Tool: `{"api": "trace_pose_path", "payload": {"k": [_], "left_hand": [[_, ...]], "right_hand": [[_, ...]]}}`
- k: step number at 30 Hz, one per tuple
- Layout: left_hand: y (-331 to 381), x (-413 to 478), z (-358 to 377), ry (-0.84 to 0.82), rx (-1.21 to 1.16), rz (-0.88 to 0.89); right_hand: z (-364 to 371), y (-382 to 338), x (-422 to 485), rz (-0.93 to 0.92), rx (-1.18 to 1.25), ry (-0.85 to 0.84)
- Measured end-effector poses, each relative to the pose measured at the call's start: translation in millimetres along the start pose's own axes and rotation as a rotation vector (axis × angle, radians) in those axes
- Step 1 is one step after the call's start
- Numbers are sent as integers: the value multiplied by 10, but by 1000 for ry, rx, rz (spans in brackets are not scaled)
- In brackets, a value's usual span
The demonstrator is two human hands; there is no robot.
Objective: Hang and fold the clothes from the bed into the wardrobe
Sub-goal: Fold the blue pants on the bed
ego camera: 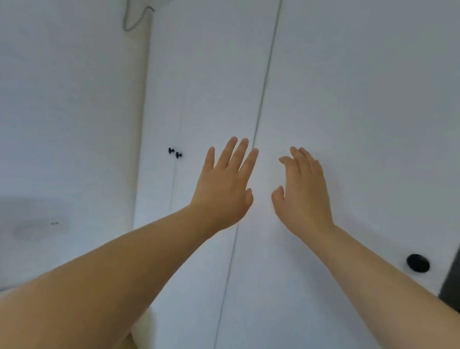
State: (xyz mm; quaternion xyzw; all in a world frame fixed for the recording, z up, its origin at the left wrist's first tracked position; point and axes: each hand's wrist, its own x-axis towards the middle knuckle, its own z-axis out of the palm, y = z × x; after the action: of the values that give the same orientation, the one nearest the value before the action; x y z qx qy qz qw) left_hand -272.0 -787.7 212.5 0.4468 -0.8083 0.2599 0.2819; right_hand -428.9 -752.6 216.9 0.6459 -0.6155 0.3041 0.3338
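A white wardrobe [351, 73] fills the centre and right of the frame, seen from close up and slightly below. Its doors are closed. A thin dark seam [263, 91] between two doors runs top to bottom, just left of centre. No clothes or bed can be made out.

Two bare arms reach up from the bottom corners toward the middle. The left hand [226, 185] is flat, fingers straight and spread, its fingertips at the seam. The right hand [303, 192] is just right of the seam, fingers slightly bent. Both are released and hold nothing. Whether either palm touches the doors cannot be told.

The seam lies between the hands, the left nearer it. A round black knob [417, 263] sits on the right door, lower right of the right hand and beside that forearm, so the right hand is the nearer one. Opening probably means dropping to that knob.

Two small black knobs [175, 153] sit side by side left of centre, on farther doors. A grey cable [134, 22] hangs at upper left against a white wall [44, 93].
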Motion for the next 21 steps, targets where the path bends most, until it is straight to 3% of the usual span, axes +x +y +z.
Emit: {"api": "trace_pose_path", "payload": {"k": [10,21], "left_hand": [[-1821,-1720,-51,-297,312,-404],[-3531,-4061,-944,-511,450,-885]], "right_hand": [[970,-2420,-175,-322,431,-226],[969,-5553,-772,-698,754,-380]]}}
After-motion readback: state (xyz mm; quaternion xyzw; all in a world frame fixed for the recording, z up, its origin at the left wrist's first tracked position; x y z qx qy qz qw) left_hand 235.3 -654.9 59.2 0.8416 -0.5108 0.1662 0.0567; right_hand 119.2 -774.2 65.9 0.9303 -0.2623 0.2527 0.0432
